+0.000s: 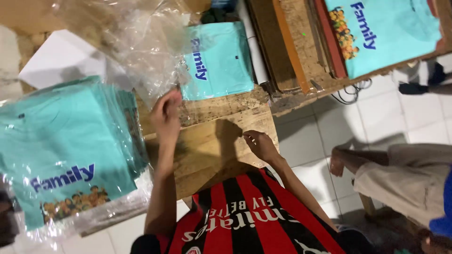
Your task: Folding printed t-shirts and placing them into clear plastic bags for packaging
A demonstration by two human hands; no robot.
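Pinching the edge of a clear plastic bag (136, 42), the left hand (165, 115) has its grip closed on the film above the wooden counter (212, 136). Right hand (260, 145) hovers low over the counter's near edge, fingers loosely curled, holding nothing visible. Folded teal shirt (219, 61) lies just beyond the bag. Stack of bagged teal shirts (66, 150) sits at left.

The bagged shirt stack (61, 155) is cut off at the left edge.
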